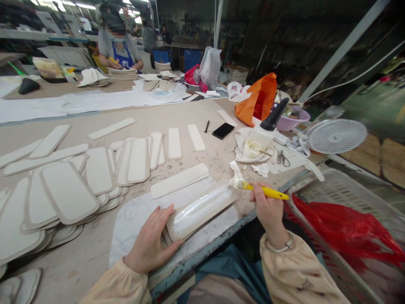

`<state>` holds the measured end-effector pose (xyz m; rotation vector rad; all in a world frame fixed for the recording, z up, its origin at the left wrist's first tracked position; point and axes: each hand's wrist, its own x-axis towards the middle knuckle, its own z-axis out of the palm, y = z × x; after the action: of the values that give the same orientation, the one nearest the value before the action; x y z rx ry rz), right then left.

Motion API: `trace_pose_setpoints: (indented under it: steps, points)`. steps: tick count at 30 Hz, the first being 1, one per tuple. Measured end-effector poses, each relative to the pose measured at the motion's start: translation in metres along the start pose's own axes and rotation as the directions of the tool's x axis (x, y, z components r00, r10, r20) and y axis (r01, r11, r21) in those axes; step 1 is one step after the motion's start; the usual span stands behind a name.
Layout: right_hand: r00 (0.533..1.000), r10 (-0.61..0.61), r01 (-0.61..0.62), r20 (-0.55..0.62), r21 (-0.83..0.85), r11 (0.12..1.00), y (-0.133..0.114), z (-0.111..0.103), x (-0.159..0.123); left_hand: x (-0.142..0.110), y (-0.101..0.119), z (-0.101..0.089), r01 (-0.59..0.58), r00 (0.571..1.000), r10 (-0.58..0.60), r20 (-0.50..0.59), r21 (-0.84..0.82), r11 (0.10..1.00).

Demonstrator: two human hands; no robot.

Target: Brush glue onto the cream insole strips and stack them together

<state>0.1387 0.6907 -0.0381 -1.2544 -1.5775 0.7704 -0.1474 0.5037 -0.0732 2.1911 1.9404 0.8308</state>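
My right hand (268, 204) grips the yellow handle of a brush (265, 191). The bristles are coated in thick white paste and lie near the far right corner of a long rounded panel (202, 209). Glossy white streaks cover that panel's top face. My left hand (155, 238) steadies the left end of the panel and the pieces beneath it, thumb at the near corner and fingers at the far one. Just behind lie two bare white strips (180, 180). A whitish sheet (126, 223) is spread under the work.
Overlapping rounded panels (69, 192) fill the left side. Farther right are a phone (223, 131), a white container (257, 139) with a black handle, scissors (282, 158), an orange bag (257, 99) and a fan (337, 136). A plastic basket (341, 185) stands beside the table. Across sits a co-worker (122, 50).
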Motion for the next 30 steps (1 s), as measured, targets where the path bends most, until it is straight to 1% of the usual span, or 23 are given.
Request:
trace_pose_setpoints:
  steps: [2, 4, 6, 8, 10, 12, 13, 14, 15, 16, 20, 21, 23, 25, 27, 30]
  points:
    - [0.998, 0.061, -0.065, 0.03, 0.146, 0.987, -0.004, 0.0, -0.003, 0.0, 0.0, 0.0, 0.016, 1.0, -0.016, 0.007, -0.018, 1.0]
    - [0.984, 0.121, -0.155, 0.13, 0.289, 0.945, -0.009, 0.003, -0.01, 0.001, 0.001, -0.001, 0.029, 0.999, -0.028, 0.02, -0.045, 0.999]
    - [0.951, 0.17, -0.259, 0.258, 0.366, 0.894, -0.013, 0.009, -0.02, 0.002, 0.003, -0.003, 0.037, 0.999, -0.035, 0.029, -0.079, 0.996]
    - [0.904, 0.202, -0.348, 0.377, 0.374, 0.86, -0.017, 0.015, -0.03, 0.002, 0.004, -0.004, 0.047, 0.999, -0.044, 0.031, -0.107, 0.993]
    - [0.852, 0.21, -0.403, 0.48, 0.343, 0.849, -0.022, 0.021, -0.04, 0.002, 0.004, -0.005, 0.064, 0.998, -0.06, 0.033, -0.122, 0.991]
    - [0.806, 0.193, -0.412, 0.559, 0.298, 0.861, -0.026, 0.026, -0.047, 0.002, 0.005, -0.006, 0.078, 0.997, -0.074, 0.038, -0.125, 0.989]
    - [0.793, 0.178, -0.399, 0.582, 0.276, 0.874, -0.028, 0.028, -0.049, 0.001, 0.005, -0.006, 0.081, 0.996, -0.077, 0.04, -0.123, 0.989]
    - [0.787, 0.163, -0.377, 0.595, 0.254, 0.891, -0.03, 0.029, -0.05, 0.001, 0.005, -0.005, 0.081, 0.996, -0.076, 0.043, -0.119, 0.99]
    - [0.791, 0.15, -0.347, 0.593, 0.233, 0.908, -0.03, 0.03, -0.049, 0.001, 0.005, -0.005, 0.076, 0.996, -0.072, 0.045, -0.111, 0.991]
    - [0.804, 0.141, -0.316, 0.578, 0.213, 0.925, -0.029, 0.03, -0.047, 0.001, 0.005, -0.005, 0.066, 0.997, -0.062, 0.046, -0.101, 0.993]
    - [0.894, 0.144, -0.224, 0.424, 0.146, 0.964, -0.018, 0.021, -0.031, 0.0, 0.003, -0.003, 0.003, 1.0, -0.003, 0.004, -0.062, 0.998]
    - [0.911, 0.15, -0.222, 0.384, 0.151, 0.963, -0.014, 0.018, -0.027, 0.0, 0.002, -0.002, -0.009, 1.0, 0.008, -0.012, -0.059, 0.998]
    - [0.925, 0.172, -0.255, 0.34, 0.217, 0.942, -0.01, 0.012, -0.021, 0.001, 0.001, -0.001, -0.021, 0.999, 0.019, -0.033, -0.053, 0.998]
    - [0.916, 0.203, -0.32, 0.346, 0.326, 0.889, -0.011, 0.01, -0.021, 0.001, 0.0, -0.001, -0.022, 0.999, 0.02, -0.038, -0.049, 0.999]
    - [0.895, 0.227, -0.383, 0.384, 0.403, 0.831, -0.016, 0.015, -0.028, 0.001, 0.002, -0.002, -0.019, 0.999, 0.018, -0.034, -0.05, 0.999]
    - [0.845, 0.209, -0.436, 0.492, 0.409, 0.801, -0.029, 0.031, -0.048, 0.001, 0.006, -0.004, -0.007, 0.999, 0.005, -0.035, -0.063, 0.998]
